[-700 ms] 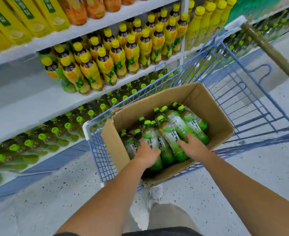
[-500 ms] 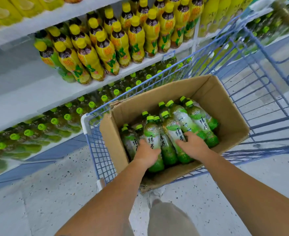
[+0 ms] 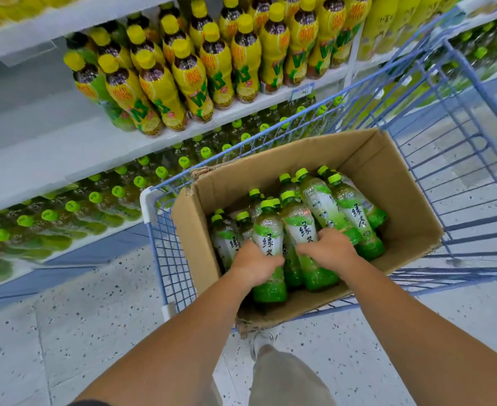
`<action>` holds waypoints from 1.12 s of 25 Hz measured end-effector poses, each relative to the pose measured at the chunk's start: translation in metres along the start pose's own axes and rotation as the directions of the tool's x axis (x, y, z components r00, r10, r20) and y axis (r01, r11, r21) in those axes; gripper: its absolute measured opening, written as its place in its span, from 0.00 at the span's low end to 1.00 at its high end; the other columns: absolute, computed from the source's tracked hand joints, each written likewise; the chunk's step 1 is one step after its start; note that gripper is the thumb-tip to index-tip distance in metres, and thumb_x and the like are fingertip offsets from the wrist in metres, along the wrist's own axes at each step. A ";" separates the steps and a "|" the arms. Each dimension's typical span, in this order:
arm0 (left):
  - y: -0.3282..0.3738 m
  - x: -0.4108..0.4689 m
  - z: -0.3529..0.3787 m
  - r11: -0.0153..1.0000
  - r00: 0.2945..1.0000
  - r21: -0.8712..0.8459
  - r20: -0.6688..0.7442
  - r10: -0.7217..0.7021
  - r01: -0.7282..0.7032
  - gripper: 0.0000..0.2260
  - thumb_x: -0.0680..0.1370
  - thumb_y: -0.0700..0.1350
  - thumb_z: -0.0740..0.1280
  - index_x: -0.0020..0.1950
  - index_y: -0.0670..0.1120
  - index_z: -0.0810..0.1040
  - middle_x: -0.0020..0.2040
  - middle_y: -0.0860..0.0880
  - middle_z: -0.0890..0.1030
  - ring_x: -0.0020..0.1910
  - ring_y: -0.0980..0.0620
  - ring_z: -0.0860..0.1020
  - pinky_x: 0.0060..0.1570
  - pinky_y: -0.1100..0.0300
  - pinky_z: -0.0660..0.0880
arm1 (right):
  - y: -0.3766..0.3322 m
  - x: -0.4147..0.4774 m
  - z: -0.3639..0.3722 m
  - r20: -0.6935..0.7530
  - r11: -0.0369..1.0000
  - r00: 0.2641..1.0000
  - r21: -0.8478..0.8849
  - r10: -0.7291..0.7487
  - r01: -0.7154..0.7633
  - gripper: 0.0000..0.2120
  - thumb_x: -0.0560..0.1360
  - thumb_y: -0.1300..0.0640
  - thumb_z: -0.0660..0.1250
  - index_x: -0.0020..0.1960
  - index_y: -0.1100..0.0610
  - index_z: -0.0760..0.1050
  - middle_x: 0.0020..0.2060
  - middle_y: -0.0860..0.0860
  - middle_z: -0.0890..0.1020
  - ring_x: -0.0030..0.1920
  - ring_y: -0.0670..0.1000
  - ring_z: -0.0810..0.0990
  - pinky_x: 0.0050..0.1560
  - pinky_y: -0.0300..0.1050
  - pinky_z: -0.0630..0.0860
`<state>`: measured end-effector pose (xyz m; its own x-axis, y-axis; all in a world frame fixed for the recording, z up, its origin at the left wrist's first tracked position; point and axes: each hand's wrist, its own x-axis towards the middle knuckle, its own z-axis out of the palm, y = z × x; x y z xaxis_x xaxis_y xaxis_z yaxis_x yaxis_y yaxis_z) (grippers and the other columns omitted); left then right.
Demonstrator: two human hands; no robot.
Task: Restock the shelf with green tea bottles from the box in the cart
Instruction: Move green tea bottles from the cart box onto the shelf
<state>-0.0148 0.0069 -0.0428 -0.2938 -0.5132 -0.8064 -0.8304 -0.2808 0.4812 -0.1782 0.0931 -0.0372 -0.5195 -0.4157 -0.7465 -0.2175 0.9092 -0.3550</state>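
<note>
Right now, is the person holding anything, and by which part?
Yes. The left hand grips one green tea bottle around its lower body; the right hand grips the neighbouring bottle around its middle, both in the box.

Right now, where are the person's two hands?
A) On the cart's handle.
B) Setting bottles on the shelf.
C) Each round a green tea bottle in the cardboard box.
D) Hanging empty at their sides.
C: the left hand grips one green tea bottle and the right hand grips the bottle beside it, both inside the cardboard box.
</note>
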 end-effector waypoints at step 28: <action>-0.186 -0.198 -0.369 0.876 0.857 -0.261 -0.442 0.265 -0.406 0.22 0.68 0.57 0.77 0.53 0.55 0.69 0.49 0.53 0.80 0.44 0.57 0.80 0.35 0.60 0.75 | -0.306 -0.252 0.155 -0.281 0.830 0.835 0.175 -0.473 0.529 0.19 0.67 0.50 0.76 0.54 0.49 0.73 0.45 0.46 0.81 0.42 0.47 0.80 0.38 0.46 0.75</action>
<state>0.3727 -0.1389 0.1544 -0.2629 -0.8727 -0.4114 -0.4843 -0.2494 0.8386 0.1471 -0.0842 0.1721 -0.5634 -0.7707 -0.2976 -0.3105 0.5313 -0.7882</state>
